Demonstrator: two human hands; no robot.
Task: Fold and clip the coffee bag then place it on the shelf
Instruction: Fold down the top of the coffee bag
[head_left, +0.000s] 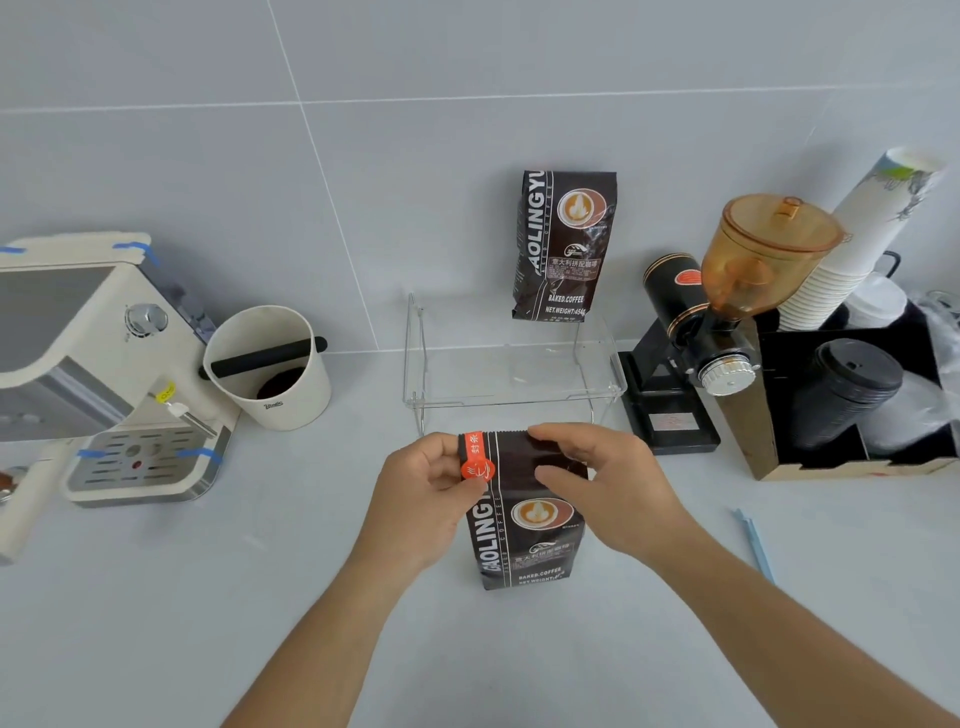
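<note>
Both my forearms reach in from the bottom edge toward the coffee bag (524, 540), which stands upright on the pale counter (208, 623) right in front of me. My left hand (415, 499) pinches the orange clip (475, 460) between thumb and fingers at the bag's top left corner, fingers curled closed around it. My right hand (602, 483) rests on the folded top of the bag, thumb pressed against the front and fingers draped over the crimped edge, gripping the fold. To my right a thin blue stick (756, 545) lies flat on the counter, well apart from the bag.

Just behind the bag stands the clear shelf (514, 384) on wire legs, and a second coffee bag (563, 244) stands on it against the tiled wall. Left of the shelf sits a cream knock box (270, 369) with a black bar across it, and farther left the cream espresso machine (104, 364). Right of the shelf is a black grinder (696, 343) with an amber hopper, then a black organiser (831, 415) holding dark lids and a tilted stack of paper cups (857, 239).
</note>
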